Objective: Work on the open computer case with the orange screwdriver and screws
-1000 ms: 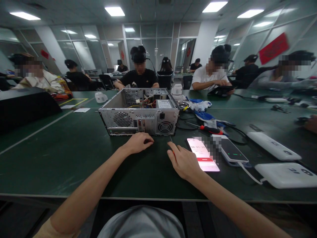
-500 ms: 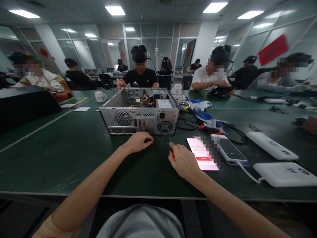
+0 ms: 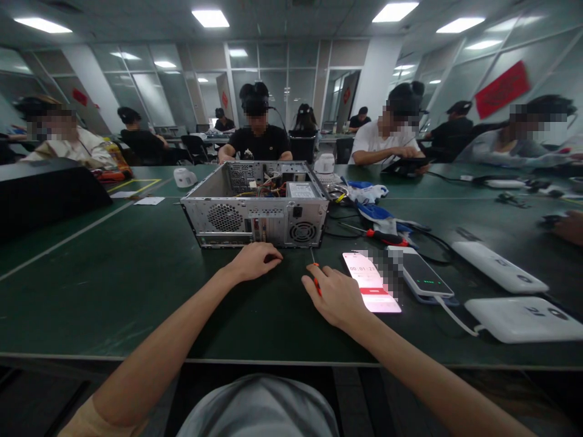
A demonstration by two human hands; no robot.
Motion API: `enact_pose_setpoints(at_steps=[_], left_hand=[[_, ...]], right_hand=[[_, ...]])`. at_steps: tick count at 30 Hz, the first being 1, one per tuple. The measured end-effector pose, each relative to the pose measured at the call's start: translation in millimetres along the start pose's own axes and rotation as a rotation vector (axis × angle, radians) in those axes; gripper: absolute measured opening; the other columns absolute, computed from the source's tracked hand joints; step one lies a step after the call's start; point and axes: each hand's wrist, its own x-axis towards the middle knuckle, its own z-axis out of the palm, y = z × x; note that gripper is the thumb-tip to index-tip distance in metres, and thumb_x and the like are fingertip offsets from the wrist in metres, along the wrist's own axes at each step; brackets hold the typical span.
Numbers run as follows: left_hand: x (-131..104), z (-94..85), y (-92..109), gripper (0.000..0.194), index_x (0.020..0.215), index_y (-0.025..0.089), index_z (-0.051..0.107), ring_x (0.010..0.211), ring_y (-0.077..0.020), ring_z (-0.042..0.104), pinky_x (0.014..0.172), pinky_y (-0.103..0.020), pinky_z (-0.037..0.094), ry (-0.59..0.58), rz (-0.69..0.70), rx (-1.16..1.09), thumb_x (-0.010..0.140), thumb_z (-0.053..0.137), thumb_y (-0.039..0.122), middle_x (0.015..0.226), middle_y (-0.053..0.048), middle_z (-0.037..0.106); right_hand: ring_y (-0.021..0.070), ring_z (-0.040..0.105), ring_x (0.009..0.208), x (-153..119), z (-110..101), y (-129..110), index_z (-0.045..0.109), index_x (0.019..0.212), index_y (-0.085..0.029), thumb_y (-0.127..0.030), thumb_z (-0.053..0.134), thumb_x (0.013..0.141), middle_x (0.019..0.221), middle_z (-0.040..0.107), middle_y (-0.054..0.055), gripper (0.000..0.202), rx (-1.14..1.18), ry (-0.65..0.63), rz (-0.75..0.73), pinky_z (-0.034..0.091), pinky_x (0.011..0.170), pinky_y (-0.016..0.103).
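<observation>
An uncovered metal computer case (image 3: 273, 226) stands on the green table, its rear panel with vents and ports towards me. Just before its lower edge rests my left hand (image 3: 255, 261), fingers curled in and nothing visible in them. My right hand (image 3: 339, 294) lies palm down to the right, loosely closed over a screwdriver (image 3: 317, 287) with an orange handle. The thin shaft points at the case's lower right corner; most of the handle is hidden under the fingers.
Right of my right hand lie a lit phone (image 3: 371, 291), a white power bank with a cable (image 3: 426, 276) and two larger white packs (image 3: 498, 267). Behind them are a red-black screwdriver (image 3: 387, 237), gloves (image 3: 373, 212) and cables. People sit across the table.
My right thumb and fingertips have shifted slightly left and spread a little, with the orange handle still beneath them. My left hand has barely moved.
</observation>
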Motion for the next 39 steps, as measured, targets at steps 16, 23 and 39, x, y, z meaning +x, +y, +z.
enact_pose_setpoints(at_steps=[16,23,39], left_hand=[[-0.5,1.8,-0.4,0.022,0.100,0.021,0.075,0.092,-0.0197,0.066,0.081,-0.031,0.051,0.005,-0.004,0.017,0.092,0.056,0.031,0.100,-0.005,0.073],[-1.0,0.2,2.9,0.022,0.101,0.021,0.074,0.092,-0.0198,0.066,0.083,-0.031,0.051,0.000,0.004,0.008,0.092,0.056,0.030,0.098,-0.005,0.072],[-1.3,2.7,0.6,0.024,0.104,0.021,0.073,0.099,-0.0221,0.064,0.090,-0.035,0.050,-0.013,0.008,0.043,0.095,0.053,0.030,0.106,-0.006,0.070]], right_hand=[[0.0233,0.052,0.098,-0.8,3.3,2.6,0.063,0.111,-0.019,-0.020,0.052,0.091,0.108,0.059,0.012,0.022,-0.026,0.060,-0.085,0.041,0.068,0.028],[0.0258,0.048,0.099,-0.8,1.4,3.4,0.070,0.100,-0.020,-0.016,0.054,0.087,0.106,0.055,0.013,0.021,-0.053,0.080,-0.095,0.042,0.073,0.031],[0.0215,0.054,0.091,-0.9,1.8,1.5,0.063,0.123,-0.021,-0.033,0.035,0.103,0.105,0.057,0.011,0.036,0.000,0.096,-0.051,0.042,0.072,0.030]])
